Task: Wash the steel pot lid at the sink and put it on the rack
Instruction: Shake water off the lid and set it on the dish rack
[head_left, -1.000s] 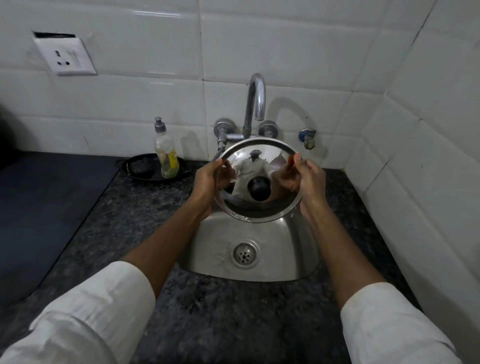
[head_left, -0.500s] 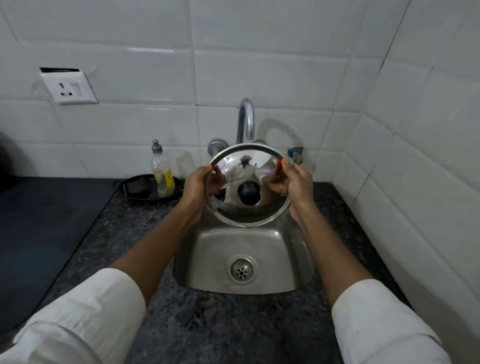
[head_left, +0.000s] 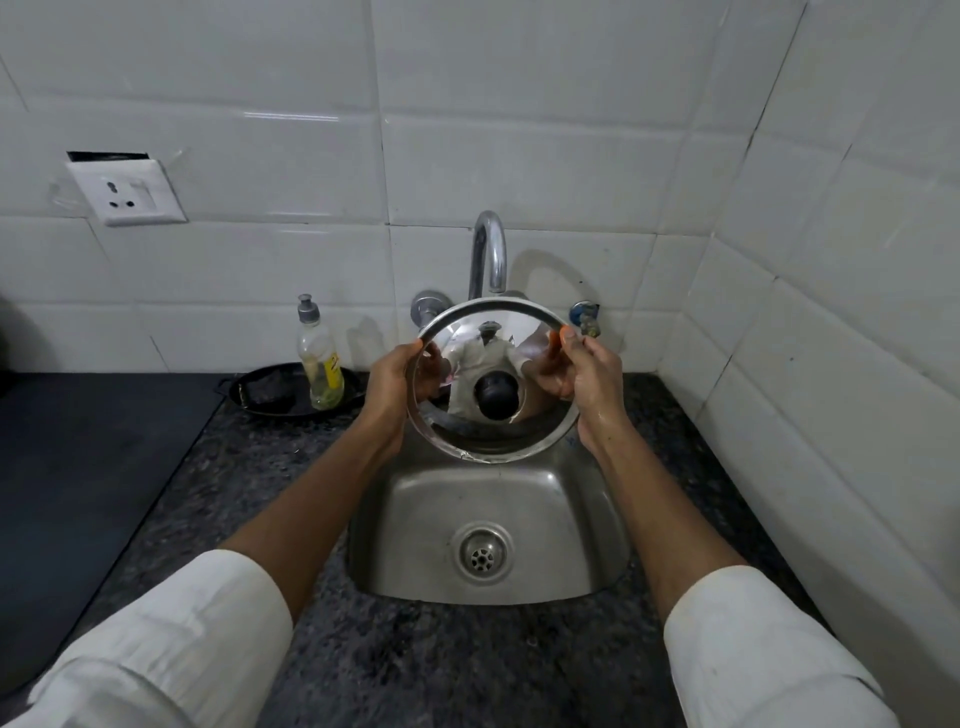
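I hold the steel pot lid (head_left: 493, 379) upright above the far end of the sink (head_left: 519, 499), its mirrored face turned toward me and its black knob (head_left: 497, 397) at centre. My left hand (head_left: 387, 387) grips the left rim; its fingers (head_left: 428, 374) curl around behind the edge and appear as a reflection in the polished surface. My right hand (head_left: 587, 376) grips the upper right rim, with the thumb pressed on the near face and the remaining fingers closed behind the edge. Both sets of fingers are therefore narrow, clamped on the lid. The lid's lower edge hangs over the basin without touching it. The curved tap (head_left: 488, 254) rises directly behind the lid, its spout just above the top rim. No water stream is visible. The drain (head_left: 482, 555) lies in the near half of the basin, well apart from the lid. On the dark speckled table (head_left: 249, 499), left of the sink, a soap bottle (head_left: 319, 361) stands upright in a shallow black dish (head_left: 291, 392). A wall socket (head_left: 127, 192) is mounted on the white tiles at upper left. Both forearms are bare, with white sleeves (head_left: 171, 639) pushed back.
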